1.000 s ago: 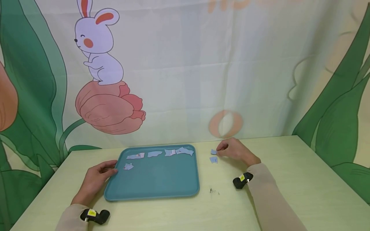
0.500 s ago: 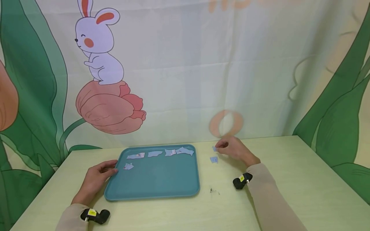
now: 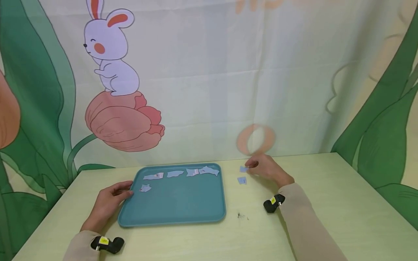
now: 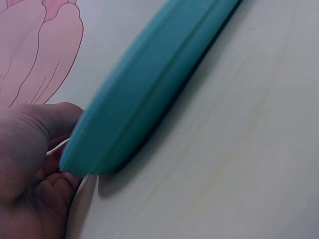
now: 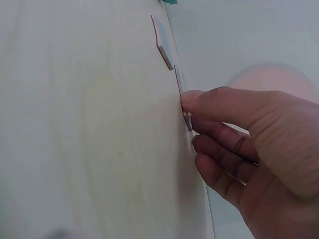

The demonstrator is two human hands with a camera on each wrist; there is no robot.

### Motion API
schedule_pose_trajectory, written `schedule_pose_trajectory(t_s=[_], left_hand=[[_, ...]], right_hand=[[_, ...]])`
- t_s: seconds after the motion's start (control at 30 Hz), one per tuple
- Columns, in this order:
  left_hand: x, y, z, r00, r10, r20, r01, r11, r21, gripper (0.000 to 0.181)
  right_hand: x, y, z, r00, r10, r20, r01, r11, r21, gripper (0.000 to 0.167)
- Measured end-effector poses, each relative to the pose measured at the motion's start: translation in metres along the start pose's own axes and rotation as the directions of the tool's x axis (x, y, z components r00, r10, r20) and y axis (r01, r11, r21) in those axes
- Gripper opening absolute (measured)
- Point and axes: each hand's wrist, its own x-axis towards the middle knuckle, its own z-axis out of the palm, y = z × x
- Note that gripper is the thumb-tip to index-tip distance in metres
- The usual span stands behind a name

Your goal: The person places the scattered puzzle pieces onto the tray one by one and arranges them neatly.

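My right hand pinches a light-blue puzzle piece between thumb and fingertips at the far side of a pale wood-grain table, just behind a second blue piece lying nearer to me; both are to the right of a teal tray, apart from its rim. The grip is narrow, and the right wrist view shows the thumb covering part of the piece; whether it rests fully on the tabletop I cannot tell. My left hand grips the tray by its left rim, thumb on one side and fingers on the other. Inside, four jagged pieces line the far edge, the two rightmost set side by side, while a small fragment lies nearer to me, below the leftmost. Small dark marks spot the table between the tray and my right forearm. Beige sleeves cover my arms, a black wrist camera at each cuff. A printed cloth backdrop shows a white rabbit sitting on a pink tulip, flanked by large green leaves.
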Motion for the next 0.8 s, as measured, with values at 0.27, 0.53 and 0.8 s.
schedule_pose_trajectory(t_s=[0.27,0.53,0.8], left_hand=[[-0.001,0.0,-0.001,1.0,-0.005,0.005,0.005,1.0,-0.008,0.049],[-0.001,0.0,0.0,1.0,0.001,0.004,-0.001,1.0,-0.004,0.048],[0.0,-0.001,-0.001,1.0,0.005,0.006,-0.005,1.0,0.0,0.048]], right_hand=[[0.0,0.0,-0.001,0.999,-0.028,0.031,0.029,0.999,-0.014,0.011],[0.0,-0.002,0.001,0.998,-0.04,0.048,0.039,0.999,0.028,0.013],[0.0,-0.012,0.003,0.998,-0.055,0.03,0.053,0.995,0.08,0.017]])
